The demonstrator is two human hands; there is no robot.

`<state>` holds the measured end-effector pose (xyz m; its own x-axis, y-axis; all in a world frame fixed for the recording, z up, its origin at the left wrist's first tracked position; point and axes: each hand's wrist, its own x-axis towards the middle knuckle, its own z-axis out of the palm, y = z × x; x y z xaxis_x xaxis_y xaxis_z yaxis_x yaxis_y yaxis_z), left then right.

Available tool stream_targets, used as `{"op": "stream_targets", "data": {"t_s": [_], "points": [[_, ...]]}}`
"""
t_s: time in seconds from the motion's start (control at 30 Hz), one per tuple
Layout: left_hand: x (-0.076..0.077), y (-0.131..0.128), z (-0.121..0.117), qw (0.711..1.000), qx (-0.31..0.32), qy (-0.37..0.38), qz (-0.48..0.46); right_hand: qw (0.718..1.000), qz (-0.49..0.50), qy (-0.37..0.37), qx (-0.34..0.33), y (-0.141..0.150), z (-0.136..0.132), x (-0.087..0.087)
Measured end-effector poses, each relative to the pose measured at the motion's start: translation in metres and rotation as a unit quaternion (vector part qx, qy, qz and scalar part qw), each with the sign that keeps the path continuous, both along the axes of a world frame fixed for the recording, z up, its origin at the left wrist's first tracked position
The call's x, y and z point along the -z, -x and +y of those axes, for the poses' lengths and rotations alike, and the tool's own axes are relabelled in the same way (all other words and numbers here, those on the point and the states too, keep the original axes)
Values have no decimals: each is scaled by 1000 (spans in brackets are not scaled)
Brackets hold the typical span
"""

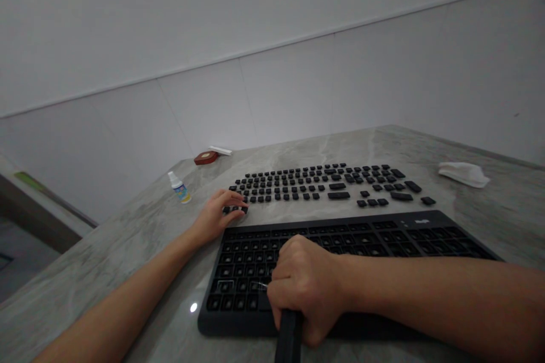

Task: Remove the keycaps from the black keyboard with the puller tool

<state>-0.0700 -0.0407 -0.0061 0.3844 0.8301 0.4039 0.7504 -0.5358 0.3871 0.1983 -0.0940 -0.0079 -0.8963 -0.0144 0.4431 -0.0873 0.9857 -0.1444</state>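
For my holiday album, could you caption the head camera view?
Right hand grips a black handle over an open-socketed keyboard; left hand reaches among loose keycaps.

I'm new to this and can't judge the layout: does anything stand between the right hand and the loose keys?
Only the far part of the keyboard, lying low between the right hand and the loose keys; nothing visible stands up there.

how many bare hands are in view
2: the left hand beside small square black keycaps, the right hand gripping a black stick-like handle above the wide black plastic keyboard.
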Motion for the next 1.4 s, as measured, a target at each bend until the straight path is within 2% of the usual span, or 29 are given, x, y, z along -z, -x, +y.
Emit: {"op": "stream_targets", "data": {"t_s": [0.33,0.6,1.07,1.4], "points": [[4,2,9,995,-24,-9,96,1000,-5,-5,2,-1,0,1],[10,3,12,994,-61,-15,94,1000,15,8,0,-1,-1,1],[13,3,14,994,-53,-18,89,999,27,18,-13,-1,0,2],[12,4,13,995,-36,-18,89,990,9,-130,-47,-5,-4,-2]]}}
